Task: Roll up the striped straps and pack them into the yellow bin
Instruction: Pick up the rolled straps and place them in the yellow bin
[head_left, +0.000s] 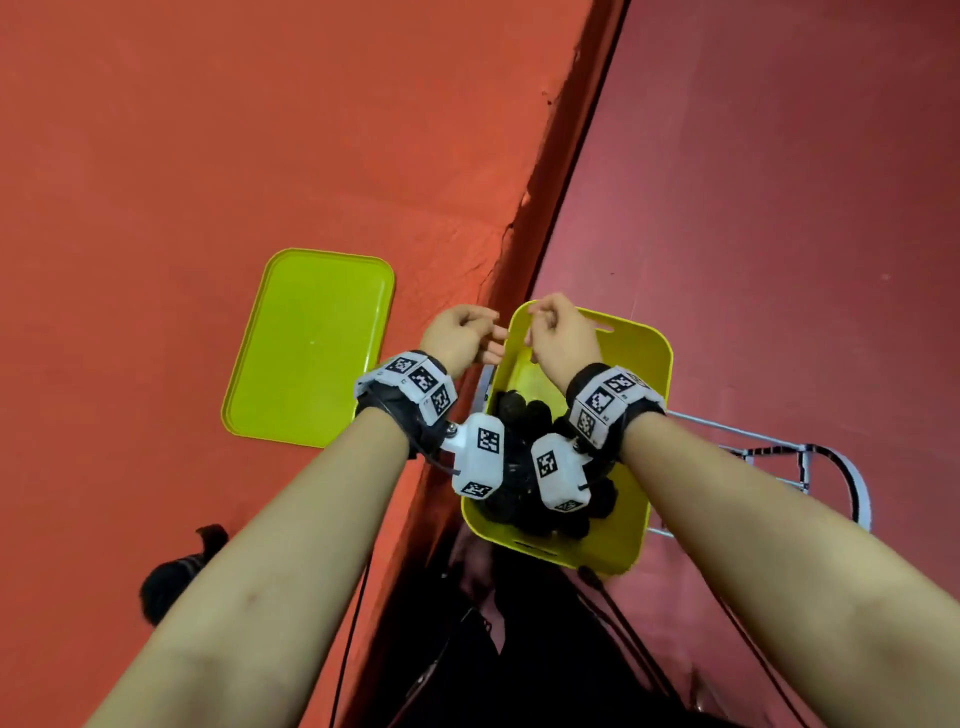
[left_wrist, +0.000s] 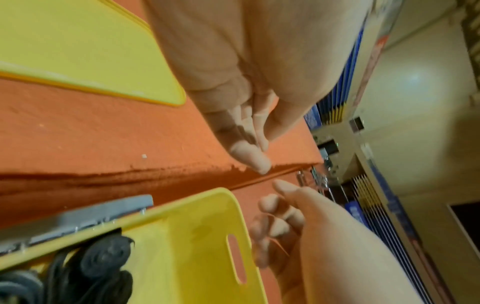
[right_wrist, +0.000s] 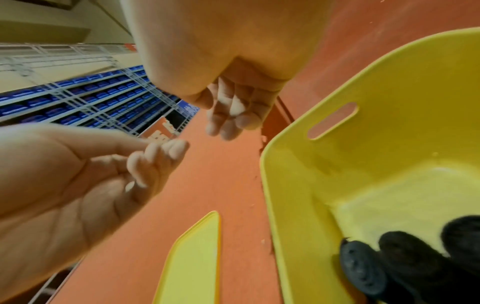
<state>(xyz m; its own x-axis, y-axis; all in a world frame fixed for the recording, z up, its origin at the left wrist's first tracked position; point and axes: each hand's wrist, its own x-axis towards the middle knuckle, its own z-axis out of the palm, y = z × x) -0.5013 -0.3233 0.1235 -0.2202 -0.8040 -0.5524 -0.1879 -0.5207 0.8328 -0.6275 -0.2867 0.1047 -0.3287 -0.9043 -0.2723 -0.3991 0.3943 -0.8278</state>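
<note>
Head view: both forearms reach forward over the red table (head_left: 156, 156), the left hand (head_left: 457, 338) just beside the table's right edge and the right hand (head_left: 563, 340) above the far rim of the yellow plastic bin (head_left: 655, 384), which sits off that edge on a wire rack (head_left: 769, 452). Dark rolled straps (head_left: 519, 410) lie heaped in the bin's near half. A flat lime-green plastic tray (head_left: 306, 348) lies on the table near the same edge, and one more dark strap (head_left: 176, 577), seemingly unrolled, sits at the table's near edge. Left wrist view: the left hand's fingers (left_wrist: 253, 158) are loosely curled and hold nothing; the right hand's fingers (left_wrist: 275, 224) curl with only a thin thread-like strand across them. Right wrist view: the right hand's fingers (right_wrist: 228, 121) hang slackly bent, and the left hand's (right_wrist: 166, 150) are half folded toward the palm, neither pinching a strap; the rolls (right_wrist: 405, 261) rest on the bin floor. The straps look light, soft and floppy, likely to spring loose, so a roll is best pinched across its flat sides with the free end trapped.
</note>
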